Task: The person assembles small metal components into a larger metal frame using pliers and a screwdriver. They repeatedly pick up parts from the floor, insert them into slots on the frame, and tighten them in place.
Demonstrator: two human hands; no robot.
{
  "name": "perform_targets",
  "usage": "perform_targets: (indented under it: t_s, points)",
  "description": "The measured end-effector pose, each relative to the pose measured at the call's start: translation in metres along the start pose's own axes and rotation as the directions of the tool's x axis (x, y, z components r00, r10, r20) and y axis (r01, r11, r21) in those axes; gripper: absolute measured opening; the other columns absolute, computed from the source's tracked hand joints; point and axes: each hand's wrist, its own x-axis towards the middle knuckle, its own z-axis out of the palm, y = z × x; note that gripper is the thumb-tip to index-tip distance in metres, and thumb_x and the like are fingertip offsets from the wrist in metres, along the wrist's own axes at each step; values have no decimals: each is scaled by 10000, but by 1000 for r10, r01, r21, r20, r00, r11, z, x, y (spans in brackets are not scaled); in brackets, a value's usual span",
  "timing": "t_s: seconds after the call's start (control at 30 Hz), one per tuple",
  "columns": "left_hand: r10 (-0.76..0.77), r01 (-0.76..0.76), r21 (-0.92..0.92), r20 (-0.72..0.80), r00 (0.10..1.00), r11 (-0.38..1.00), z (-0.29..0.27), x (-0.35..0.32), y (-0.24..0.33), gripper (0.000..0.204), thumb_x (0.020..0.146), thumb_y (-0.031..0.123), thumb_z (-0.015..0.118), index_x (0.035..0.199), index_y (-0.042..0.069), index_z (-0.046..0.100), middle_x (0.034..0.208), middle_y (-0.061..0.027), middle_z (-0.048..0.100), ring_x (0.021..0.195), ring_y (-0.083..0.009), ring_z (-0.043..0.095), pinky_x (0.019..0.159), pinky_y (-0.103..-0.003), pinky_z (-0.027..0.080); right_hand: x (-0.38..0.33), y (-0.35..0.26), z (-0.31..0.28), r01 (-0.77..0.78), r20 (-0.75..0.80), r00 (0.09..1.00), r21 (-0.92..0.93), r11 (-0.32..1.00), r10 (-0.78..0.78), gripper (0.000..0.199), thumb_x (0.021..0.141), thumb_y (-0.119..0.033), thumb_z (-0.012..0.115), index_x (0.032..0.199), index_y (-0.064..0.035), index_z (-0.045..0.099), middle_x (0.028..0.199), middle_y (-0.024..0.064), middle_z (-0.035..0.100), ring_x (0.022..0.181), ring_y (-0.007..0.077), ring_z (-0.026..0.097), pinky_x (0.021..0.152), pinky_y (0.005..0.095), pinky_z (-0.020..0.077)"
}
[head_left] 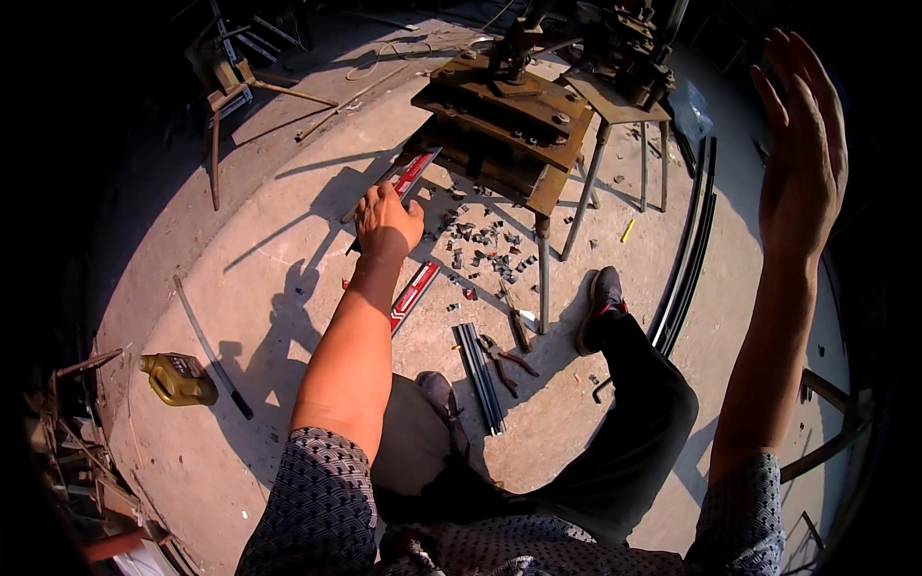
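My left hand is closed on a strip with a red and white face, whose far end points at the front of a rusty metal press table. The fingers hide part of the strip. A second red strip lies below it, partly behind my left forearm. My right hand is raised at the far right, fingers stretched out, with nothing in it. Small dark cut pieces are scattered on the ground beneath the press table.
Dark metal bars, pliers and a long-handled tool lie between my feet. Long black bars stretch along the right. A yellow-green jug and a rod are at left, a wooden stool farther back.
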Motion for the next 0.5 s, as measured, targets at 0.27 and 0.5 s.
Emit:
perform_targets:
  t_s: [0.27,0.5]
  points:
    - [-89,66,125,185,979,990,7,9,4,524,941,373,617,1307,3,550,1308,-217,609,1265,-368,552,1107,-485,362,-222,53,14,-746,298,557,-231,624,775,398,998,-174,633,1344,9,561,1361,160,577,1260,283,577,1046,411,485]
    - [-160,121,161,255,954,979,14,16,-6,453,980,385,592,1260,28,577,1259,-211,645,1207,-368,613,1056,-504,418,-256,86,-13,-761,283,547,-225,609,788,411,1022,-191,615,1332,68,545,1283,182,621,1130,234,633,978,362,521]
